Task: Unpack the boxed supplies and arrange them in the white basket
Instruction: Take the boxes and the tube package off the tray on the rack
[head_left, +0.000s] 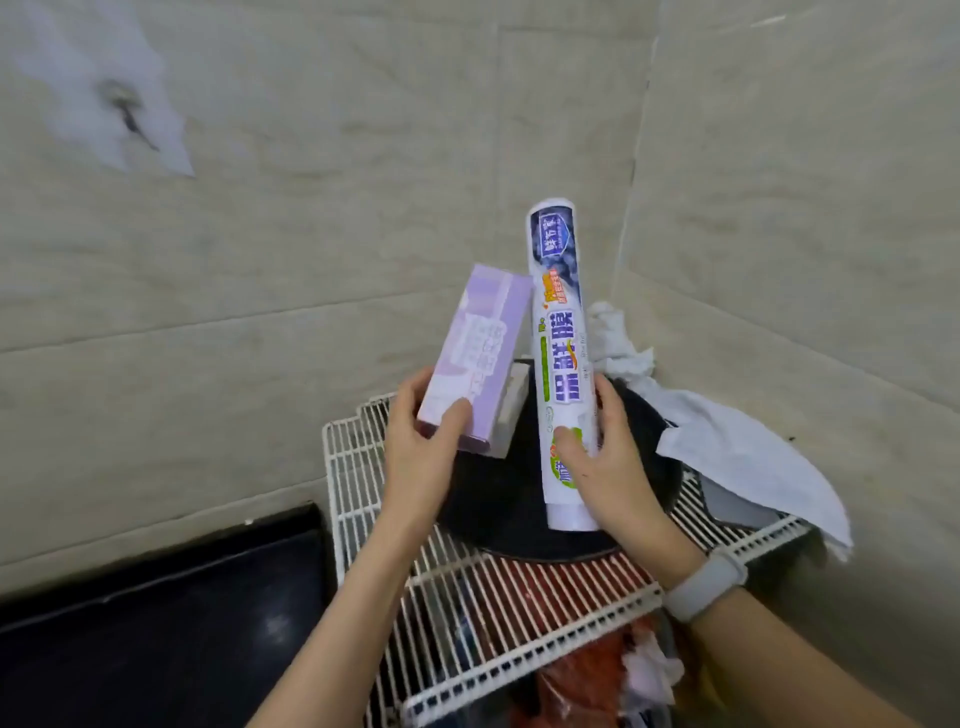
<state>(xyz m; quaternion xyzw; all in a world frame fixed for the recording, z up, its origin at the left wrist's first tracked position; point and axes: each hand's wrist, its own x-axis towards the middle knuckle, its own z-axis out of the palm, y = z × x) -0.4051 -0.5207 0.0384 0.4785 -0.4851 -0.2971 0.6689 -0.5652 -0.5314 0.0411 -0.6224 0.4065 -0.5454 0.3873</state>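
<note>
Gripping the lower end of a lilac box (470, 358), my left hand (423, 457) has its thumb across the front face and its fingers curled behind, so the box leans up and to the right with its top end toward the tiled wall (260, 260). My right hand (605, 467) is closed around the lower half of a long white roll of cling film (563, 364) in its printed wrapper, thumb on the front and fingers wrapped round the far side, holding it almost upright just beside the box; whether the two touch I cannot tell. Both supplies are up in the air over a black round pan (498, 499) that rests on the white wire basket (467, 613), and neither is set down in the basket. A pale block shows just behind the box's lower right edge, too hidden to name. A white cloth (727, 441) is draped over the far right corner of the basket and hangs past its rim. Red and dark packages show blurred through the wires below. A grey band (706, 584) sits on my right wrist, and a black surface (156, 623) lies to the left
</note>
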